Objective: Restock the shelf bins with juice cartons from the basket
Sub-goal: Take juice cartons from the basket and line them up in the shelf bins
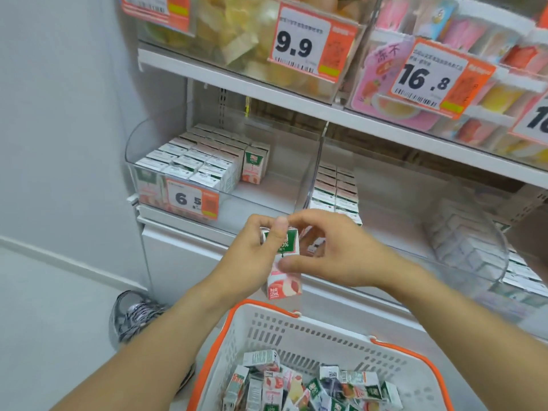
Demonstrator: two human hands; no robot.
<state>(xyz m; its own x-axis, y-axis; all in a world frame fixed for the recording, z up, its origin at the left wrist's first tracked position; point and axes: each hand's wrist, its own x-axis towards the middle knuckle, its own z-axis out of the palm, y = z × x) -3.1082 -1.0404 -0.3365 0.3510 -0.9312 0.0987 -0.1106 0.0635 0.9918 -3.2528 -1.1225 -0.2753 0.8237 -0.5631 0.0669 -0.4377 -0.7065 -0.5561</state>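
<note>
While both hands meet in front of the shelf, the left hand (255,247) grips a small juice carton (283,268) near its green top, thumb curled over the front, and holds it upright above the basket (267,330). The right hand (335,247) is just beside it: its thumb touches the pink lower part of the carton, and the other fingers are curled near the top, where a second small pack seems to be behind them; I cannot tell if they pinch it.

The white basket with orange rim stands low in front of the person and holds many loose cartons (311,387) lying in all directions. Behind the hands is a white shelf unit (184,256) against a pale grey wall (59,114), with a light floor and a white skirting line at the left. On the lower shelf a clear plastic bin (267,191) is partly filled: neat rows of cartons (195,164) stand on its left side, its right side is bare. A price tag (189,200) reading 6.5 hangs on its front. A second bin (415,209) to the right has cartons along its left wall. The upper shelf carries clear bins with yellow and pink snacks and tags showing 9.9 (299,43) and 16.8 (427,78). One sneaker (133,315) shows on the floor at the left.
</note>
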